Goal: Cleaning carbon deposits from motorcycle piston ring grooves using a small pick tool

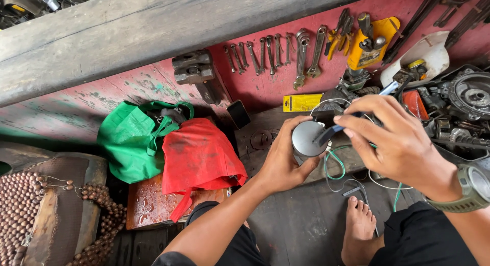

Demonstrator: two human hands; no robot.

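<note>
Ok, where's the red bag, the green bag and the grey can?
red bag (200, 156), head view, middle of its cloth
green bag (127, 141), head view, its front side
grey can (306, 138), head view, its flat top

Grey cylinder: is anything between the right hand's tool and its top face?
Nothing visible. The left hand grips the grey cylinder around its side, leaving the top bare, and the blue-handled tool in the right hand already has its tip on that face. The green wire hangs below.
</note>
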